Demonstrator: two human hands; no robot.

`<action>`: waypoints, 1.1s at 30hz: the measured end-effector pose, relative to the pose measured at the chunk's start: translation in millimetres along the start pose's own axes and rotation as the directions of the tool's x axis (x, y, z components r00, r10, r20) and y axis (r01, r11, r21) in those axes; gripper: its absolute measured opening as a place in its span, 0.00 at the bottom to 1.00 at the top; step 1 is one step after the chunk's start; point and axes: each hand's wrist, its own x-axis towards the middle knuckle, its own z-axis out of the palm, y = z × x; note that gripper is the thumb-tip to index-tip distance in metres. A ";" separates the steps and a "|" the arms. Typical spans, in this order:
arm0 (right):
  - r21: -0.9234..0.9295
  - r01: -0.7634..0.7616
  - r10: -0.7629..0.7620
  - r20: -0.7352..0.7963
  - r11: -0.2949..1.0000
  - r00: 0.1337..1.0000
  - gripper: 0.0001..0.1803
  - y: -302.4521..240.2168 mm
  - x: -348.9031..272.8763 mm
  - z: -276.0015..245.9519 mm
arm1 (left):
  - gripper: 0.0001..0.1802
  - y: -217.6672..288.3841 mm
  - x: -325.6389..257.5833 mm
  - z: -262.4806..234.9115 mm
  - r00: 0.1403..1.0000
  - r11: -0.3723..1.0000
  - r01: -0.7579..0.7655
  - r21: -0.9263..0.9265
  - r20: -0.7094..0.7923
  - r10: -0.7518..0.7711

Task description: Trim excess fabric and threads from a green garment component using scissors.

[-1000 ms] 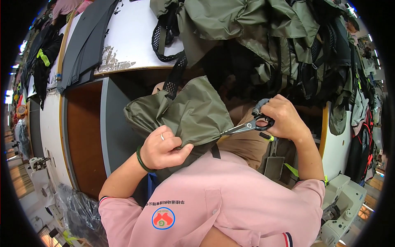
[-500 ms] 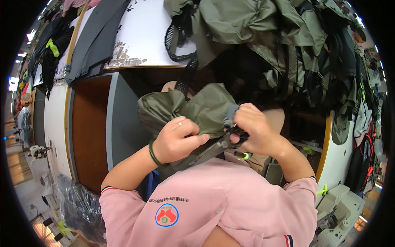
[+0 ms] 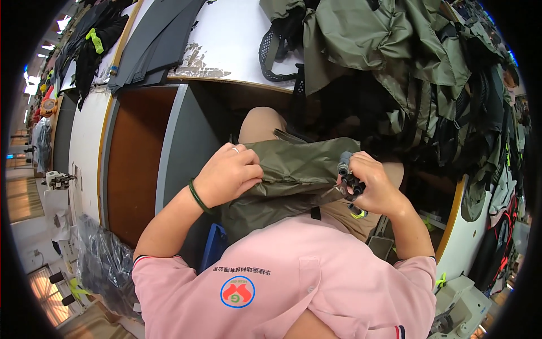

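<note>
Open-fronted brown compartment [image 3: 138, 161], left of olive fabric [image 3: 293, 164] in left grip [image 3: 228, 176]

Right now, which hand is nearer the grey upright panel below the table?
Left. The left hand partly overlaps the grey panel in view; the right hand is well to its right, holding scissors.

Olive cloth [image 3: 299, 161] — smooth, softly glossy

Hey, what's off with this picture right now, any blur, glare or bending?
Head view: the scissors in the right hand look blurred at the blades; head view: the plastic sheet shines, and patches near the upper-left rim glare white; head view: the grey panel's edge bows, corners black.
</note>
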 end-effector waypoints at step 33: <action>-0.292 -0.043 0.107 0.208 0.955 0.972 0.22 6.9 7.1 -2.1 | 0.10 8.9 -2.8 28.8 0.798 -0.137 0.513 -0.848 0.529 -0.288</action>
